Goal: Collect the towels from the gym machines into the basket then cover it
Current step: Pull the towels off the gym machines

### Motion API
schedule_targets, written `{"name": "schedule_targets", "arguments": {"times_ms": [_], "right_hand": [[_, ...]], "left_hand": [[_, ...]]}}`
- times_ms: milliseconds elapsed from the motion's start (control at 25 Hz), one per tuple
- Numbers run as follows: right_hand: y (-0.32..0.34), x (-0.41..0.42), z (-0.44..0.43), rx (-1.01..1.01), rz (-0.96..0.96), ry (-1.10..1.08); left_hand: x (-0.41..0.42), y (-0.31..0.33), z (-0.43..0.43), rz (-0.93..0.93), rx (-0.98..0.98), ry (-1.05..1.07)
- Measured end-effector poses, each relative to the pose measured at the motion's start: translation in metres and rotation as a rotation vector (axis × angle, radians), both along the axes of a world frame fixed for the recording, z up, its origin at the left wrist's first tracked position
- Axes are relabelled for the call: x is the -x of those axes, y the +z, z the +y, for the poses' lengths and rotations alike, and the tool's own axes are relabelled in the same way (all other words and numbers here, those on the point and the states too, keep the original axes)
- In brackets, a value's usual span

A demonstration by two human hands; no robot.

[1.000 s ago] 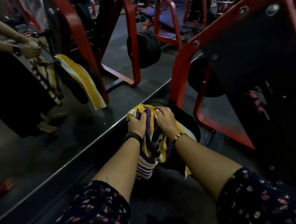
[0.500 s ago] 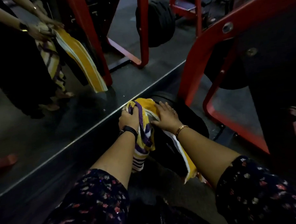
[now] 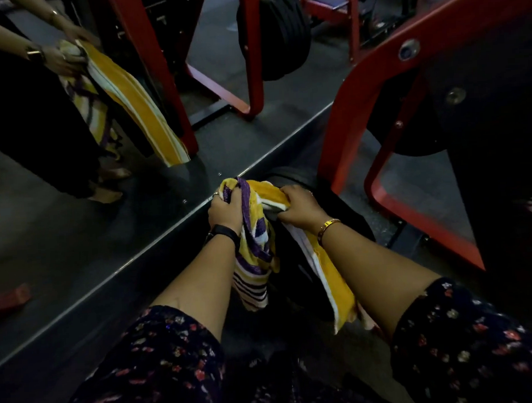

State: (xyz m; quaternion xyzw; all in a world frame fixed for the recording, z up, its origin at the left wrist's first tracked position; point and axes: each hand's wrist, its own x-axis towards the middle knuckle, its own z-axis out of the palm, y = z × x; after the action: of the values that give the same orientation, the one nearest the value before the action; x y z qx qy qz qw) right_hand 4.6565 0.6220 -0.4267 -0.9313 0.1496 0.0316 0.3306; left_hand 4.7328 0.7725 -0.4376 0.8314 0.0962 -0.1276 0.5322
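1. At the centre of the frame, the left hand (image 3: 225,212) is closed in a fist around a bunched yellow, purple and white striped towel (image 3: 255,248), whose loose end hangs down below the wrist.
2. Just to its right, the right hand (image 3: 299,207) is closed on the edge of a yellow and white towel (image 3: 330,278), pinching it where it drapes over a dark rounded machine pad (image 3: 291,178). The rest of this towel trails down toward the lower middle of the frame.
3. Behind the hands, a mirror (image 3: 75,229) fills the left side and reflects both hands and towels in the upper left. A red machine frame (image 3: 347,126) stands at the right.
4. This looks like the collecting step: the second towel seems only partly lifted off the machine.
5. No basket is in view. The next move likely calls for pulling the draped towel free and carrying both to the basket.
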Motion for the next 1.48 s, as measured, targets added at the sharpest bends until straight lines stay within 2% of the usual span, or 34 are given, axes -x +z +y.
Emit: {"name": "schedule_targets", "arguments": {"times_ms": [240,360,480,640,760,880,1000,1240,1480], "right_hand": [[0.057,-0.018,-0.013,-0.193,-0.263,-0.011],[0.088,-0.019,-0.014,-0.466,-0.323,-0.044],[0.108,-0.012,-0.014,-0.753,-0.374,-0.080],[0.116,0.003,-0.012,-0.994,-0.481,-0.250],[0.118,0.013,-0.018,-1.067,-0.577,-0.332],[0.119,0.014,-0.013,-1.216,-0.657,-0.422],[0.119,0.017,-0.003,-1.282,-0.727,-0.512],[0.126,0.043,0.020,-1.221,-0.882,-0.657],[0.123,0.116,0.041,-1.184,-1.028,-0.983]], "left_hand": [[-0.012,0.040,-0.009,-0.073,0.236,-0.075],[-0.013,0.071,-0.016,-0.071,0.452,-0.071],[-0.020,0.087,-0.027,-0.048,0.581,-0.112],[0.001,0.106,-0.042,0.046,0.657,-0.234],[0.003,0.106,-0.057,0.113,0.807,-0.340],[-0.001,0.108,-0.063,0.125,0.848,-0.368],[0.001,0.107,-0.065,0.120,0.796,-0.504],[0.009,0.123,-0.059,0.157,0.654,-0.774],[0.063,0.121,-0.076,0.201,0.650,-1.043]]}}
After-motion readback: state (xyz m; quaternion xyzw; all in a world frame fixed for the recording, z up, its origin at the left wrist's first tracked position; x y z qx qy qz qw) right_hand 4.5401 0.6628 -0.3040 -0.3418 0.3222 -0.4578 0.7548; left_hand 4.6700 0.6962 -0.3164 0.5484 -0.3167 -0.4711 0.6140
